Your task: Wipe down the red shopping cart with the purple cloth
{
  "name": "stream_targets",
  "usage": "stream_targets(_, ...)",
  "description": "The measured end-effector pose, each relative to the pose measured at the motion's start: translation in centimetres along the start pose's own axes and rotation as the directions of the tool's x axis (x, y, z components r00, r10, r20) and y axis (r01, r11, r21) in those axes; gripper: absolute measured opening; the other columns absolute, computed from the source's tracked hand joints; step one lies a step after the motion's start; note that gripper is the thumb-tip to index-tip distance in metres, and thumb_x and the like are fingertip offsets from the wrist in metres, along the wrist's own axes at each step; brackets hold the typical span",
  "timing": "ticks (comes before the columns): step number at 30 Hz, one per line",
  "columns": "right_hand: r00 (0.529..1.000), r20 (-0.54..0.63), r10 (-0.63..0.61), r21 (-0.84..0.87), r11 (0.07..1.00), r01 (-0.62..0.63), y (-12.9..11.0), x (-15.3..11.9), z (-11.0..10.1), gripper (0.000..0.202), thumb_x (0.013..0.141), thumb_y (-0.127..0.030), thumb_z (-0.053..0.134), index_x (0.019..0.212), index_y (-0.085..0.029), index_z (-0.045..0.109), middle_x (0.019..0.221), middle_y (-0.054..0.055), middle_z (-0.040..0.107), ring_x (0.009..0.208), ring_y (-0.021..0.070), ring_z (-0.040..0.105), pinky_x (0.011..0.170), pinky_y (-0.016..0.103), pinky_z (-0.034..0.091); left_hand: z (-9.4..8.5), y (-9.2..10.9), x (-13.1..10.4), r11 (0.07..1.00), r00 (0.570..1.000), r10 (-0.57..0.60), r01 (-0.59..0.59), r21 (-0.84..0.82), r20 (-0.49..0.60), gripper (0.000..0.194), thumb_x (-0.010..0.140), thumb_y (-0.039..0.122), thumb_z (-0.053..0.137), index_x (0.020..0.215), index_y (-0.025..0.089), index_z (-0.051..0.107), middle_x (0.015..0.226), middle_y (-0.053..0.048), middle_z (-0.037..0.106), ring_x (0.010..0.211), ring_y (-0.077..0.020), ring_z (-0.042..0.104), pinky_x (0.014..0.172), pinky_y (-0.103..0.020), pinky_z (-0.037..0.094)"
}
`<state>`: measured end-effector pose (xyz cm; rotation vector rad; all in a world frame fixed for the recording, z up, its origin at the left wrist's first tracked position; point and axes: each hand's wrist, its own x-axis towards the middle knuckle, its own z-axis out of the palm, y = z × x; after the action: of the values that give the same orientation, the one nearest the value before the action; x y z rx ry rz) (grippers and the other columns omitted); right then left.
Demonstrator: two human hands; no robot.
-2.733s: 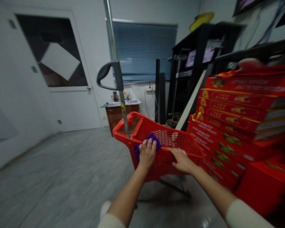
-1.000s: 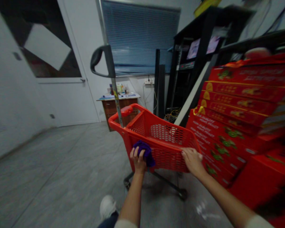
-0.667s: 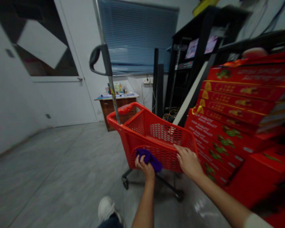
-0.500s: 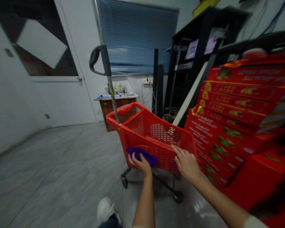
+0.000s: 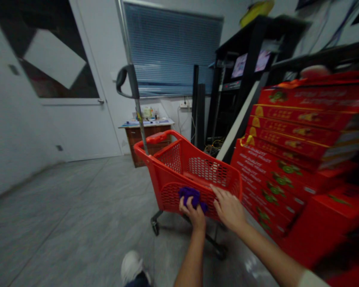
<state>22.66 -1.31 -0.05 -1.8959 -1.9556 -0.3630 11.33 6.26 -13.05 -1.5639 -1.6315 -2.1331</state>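
A red plastic shopping cart (image 5: pixel 170 179) with perforated sides and dark wheels stands on the floor. My left hand (image 5: pixel 194 211) holds a purple cloth (image 5: pixel 190 194) against the near side wall of the basket. To its right, my right hand (image 5: pixel 229 207) rests at the basket's top rim near the front end, fingers stretched out. A grey pole with a dark handle (image 5: pixel 133 81) rises at the cart's push-bar end.
Stacked red cartons (image 5: pixel 275 159) rise close on the right. Behind the cart are a small desk (image 5: pixel 149 126), a black rack (image 5: pixel 253 52) and a leaning white board (image 5: pixel 237 121). A white door (image 5: pixel 77 127) is at the left.
My left hand has moved right along the cart's side with the purple cloth, closer to my right hand. The cloth looks more bunched. My right hand has shifted slightly left in view.
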Motion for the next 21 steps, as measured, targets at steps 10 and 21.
stream_targets(10, 0.998, -0.002, -0.063, 0.087, 0.994, 0.063, 2.2, -1.0, -0.1, 0.053, 0.093, -0.028, 0.041, 0.146, -0.026, 0.040, 0.128, 0.009, 0.062, 0.112, 0.0241, 0.057, 0.094, 0.044, 0.044, -1.1, 2.1, 5.4, 0.963, 0.961, 0.270, -0.268, -0.036, 0.054, 0.038, 0.088, 0.012, 0.049, 0.121, 0.026, 0.061, 0.140, -0.012, 0.040, 0.132, -0.0311, 0.032, 0.106, -0.056, 0.036)
stream_targets(21, 0.992, 0.001, -0.127, 0.135, 0.983, 0.126, 5.9, -0.8, -0.4, 0.038, 0.095, -0.029, 0.038, 0.123, -0.023, 0.063, 0.120, 0.007, 0.068, 0.120, 0.0240, 0.054, 0.106, 0.048, 0.037, -2.7, 6.2, 10.1, 0.897, 0.830, 0.337, -0.427, 0.118, 0.444, 0.036, 0.086, 0.017, 0.050, 0.115, 0.031, 0.067, 0.135, -0.011, 0.048, 0.132, -0.0395, 0.025, 0.096, -0.071, 0.033)
